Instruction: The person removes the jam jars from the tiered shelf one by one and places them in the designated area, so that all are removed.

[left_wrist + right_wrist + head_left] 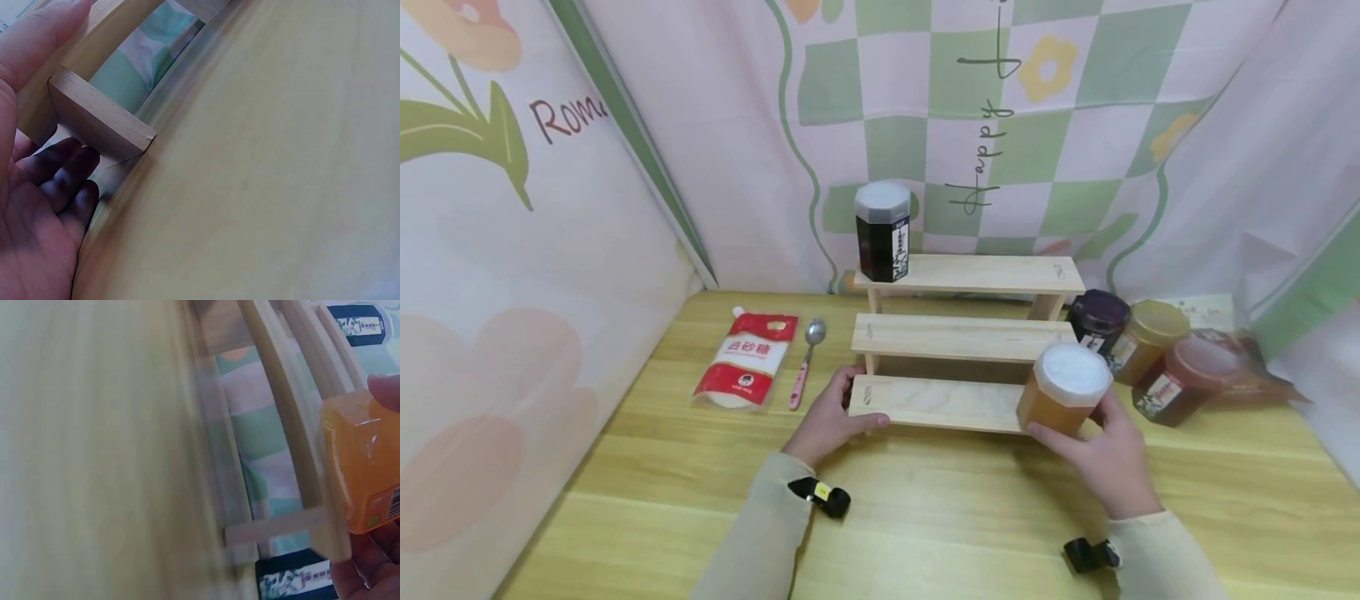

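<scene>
A three-tier wooden step rack (951,402) stands on the table. My left hand (837,417) grips the left end of its lowest step, thumb along the front. In the left wrist view the fingers (65,172) curl beside the rack's leg (100,115). At the right end of that step my right hand (1108,458) holds a white-lidded jar of orange contents (1060,396). The right wrist view shows this jar (359,465) against the step's edge; whether its base rests there I cannot tell. A dark jar with a pale lid (882,237) sits on the top step's left end.
Right of the rack stand a dark purple jar (1097,321), a yellow jar (1150,333) and a red jar (1180,383), with a brownish packet (1255,367) behind. Leftward lie a red-and-white sugar bag (748,358) and a pink-handled spoon (805,367). Patterned curtains (895,150) border the table.
</scene>
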{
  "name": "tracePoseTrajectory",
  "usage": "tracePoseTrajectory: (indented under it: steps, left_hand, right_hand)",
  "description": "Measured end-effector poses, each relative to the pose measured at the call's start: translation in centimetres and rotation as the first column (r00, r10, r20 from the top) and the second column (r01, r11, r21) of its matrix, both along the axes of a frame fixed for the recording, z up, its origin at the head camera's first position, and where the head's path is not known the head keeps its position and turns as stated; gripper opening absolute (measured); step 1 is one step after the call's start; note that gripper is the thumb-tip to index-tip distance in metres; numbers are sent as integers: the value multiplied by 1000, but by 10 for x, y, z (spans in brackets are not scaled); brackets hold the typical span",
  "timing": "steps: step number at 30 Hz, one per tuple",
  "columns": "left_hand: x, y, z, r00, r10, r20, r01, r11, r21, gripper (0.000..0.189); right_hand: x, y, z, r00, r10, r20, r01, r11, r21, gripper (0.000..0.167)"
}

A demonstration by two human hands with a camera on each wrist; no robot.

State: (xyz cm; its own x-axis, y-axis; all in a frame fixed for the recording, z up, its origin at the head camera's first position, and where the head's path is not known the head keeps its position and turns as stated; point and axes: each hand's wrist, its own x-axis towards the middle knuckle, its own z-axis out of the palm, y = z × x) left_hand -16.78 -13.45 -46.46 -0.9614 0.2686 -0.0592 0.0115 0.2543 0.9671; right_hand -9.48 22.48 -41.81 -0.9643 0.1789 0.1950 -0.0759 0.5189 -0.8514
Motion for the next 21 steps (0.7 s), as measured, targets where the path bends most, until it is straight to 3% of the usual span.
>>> tracePoseTrajectory:
  steps: [5,13,21]
  left_hand:
    - [0,0,0,1000,0,1,0,1000,0,87]
    - [0,3,0,1000,4,8,-4,1000,-4,87]
    - [2,1,2,1000,22,4,-22,999,-44,91]
  right_hand:
    - [5,9,-5,998,-55,10,55,998,35,93]
    - [14,26,-9,992,-118,36,119,993,-15,92]
    - [20,42,-17,965,-249,84,250,968,-7,81]
